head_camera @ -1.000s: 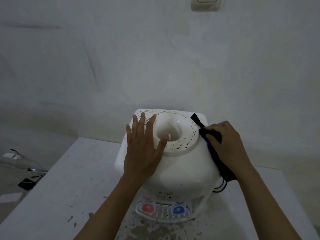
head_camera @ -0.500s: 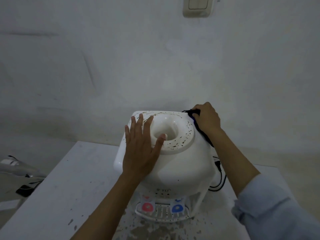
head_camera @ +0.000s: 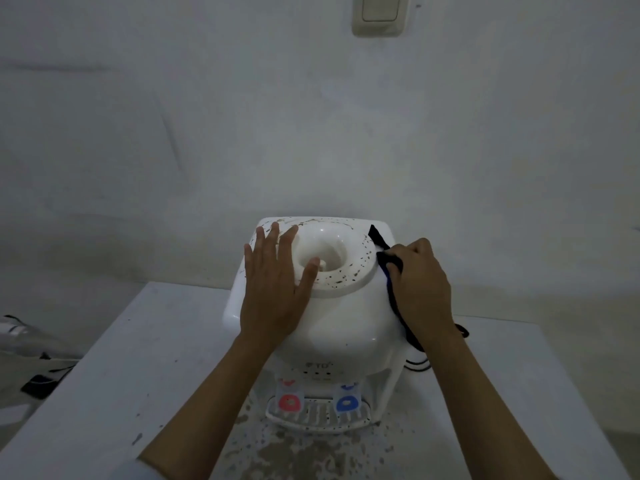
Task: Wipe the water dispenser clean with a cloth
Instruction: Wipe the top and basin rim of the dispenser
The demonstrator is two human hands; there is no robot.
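White tabletop (head_camera: pixel 104 375) against a bare wall, bearing the water dispenser (head_camera: pixel 332 327). Left hand (head_camera: pixel 273 289), fingers flat and spread, braces its speckled top; right hand (head_camera: pixel 420 285) clutches the dark cloth (head_camera: pixel 389 271) against the right flank. The cloth looks soft and bunchable, the dispenser light, so steadying helps. Half a second ago the right hand was at the rear corner.

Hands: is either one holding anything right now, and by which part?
The right hand grips the dark cloth around its middle, against the dispenser's right side. The left hand lies flat on top, holding nothing.
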